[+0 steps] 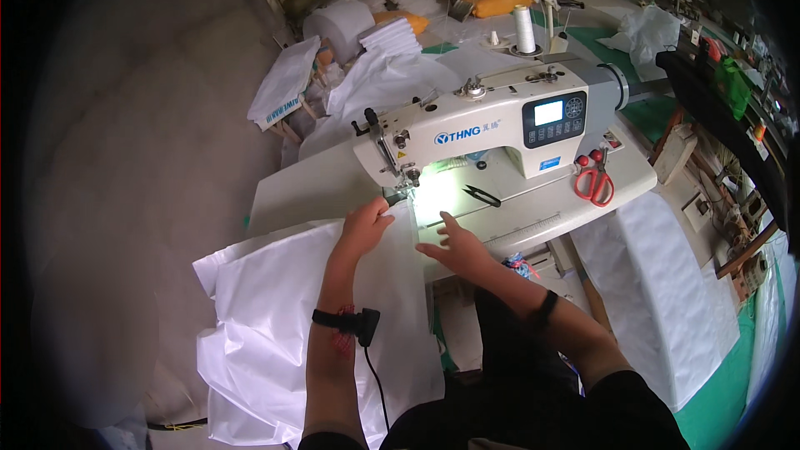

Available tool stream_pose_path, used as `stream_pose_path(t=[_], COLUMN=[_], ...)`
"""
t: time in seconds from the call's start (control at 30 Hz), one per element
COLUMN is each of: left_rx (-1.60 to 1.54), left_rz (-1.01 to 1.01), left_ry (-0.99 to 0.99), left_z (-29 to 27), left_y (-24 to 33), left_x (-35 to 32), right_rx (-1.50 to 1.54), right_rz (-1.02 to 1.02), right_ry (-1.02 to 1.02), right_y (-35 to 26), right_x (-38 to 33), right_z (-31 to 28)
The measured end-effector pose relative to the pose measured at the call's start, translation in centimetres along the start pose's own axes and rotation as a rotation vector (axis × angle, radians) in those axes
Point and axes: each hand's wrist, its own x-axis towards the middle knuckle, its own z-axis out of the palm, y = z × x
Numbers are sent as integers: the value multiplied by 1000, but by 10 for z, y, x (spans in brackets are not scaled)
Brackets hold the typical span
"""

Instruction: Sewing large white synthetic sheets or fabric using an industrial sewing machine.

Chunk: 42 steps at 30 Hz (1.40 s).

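Observation:
A white sheet of fabric or plastic [283, 300] drapes over the left front of the sewing machine [500, 125] and hangs down past the table edge. My left hand [367, 227] is closed on the sheet's upper part, just in front of the needle area. My right hand [457, 248] hovers by the sheet's right edge with its fingers apart and nothing in them. The machine's lamp lights the spot beyond my fingertips. Black thread snips [482, 195] lie on the machine bed, right of the needle. Whatever sits under the presser foot is partly hidden by glare and my left hand.
Red-handled scissors [594, 186] rest at the table's right [621, 175]. A white thread cone [524, 31] stands behind the machine. White sheets [667, 283] hang at the right, and piled white material [375, 83] lies behind. A wall [150, 183] borders the left.

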Motion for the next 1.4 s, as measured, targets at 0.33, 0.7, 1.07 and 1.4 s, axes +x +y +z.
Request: stream_pose_path(t=[0.33,0.7,1.07,1.4], left_rx=[8,-422,-658,-800], left_rz=[300,29,-155,-281], left_ry=[162,83,75,-25], left_z=[-41,-37,-11,40], left_y=[58,79,53,25], left_x=[-16,-8,4,7], right_rx=[605,-188,197,176], right_rz=[-26,-395,-129,-25], right_ry=[-165,204,32,-235], right_y=[-24,-62,-34,30], right_x=[38,17,12,-32], right_z=[48,27,41,12])
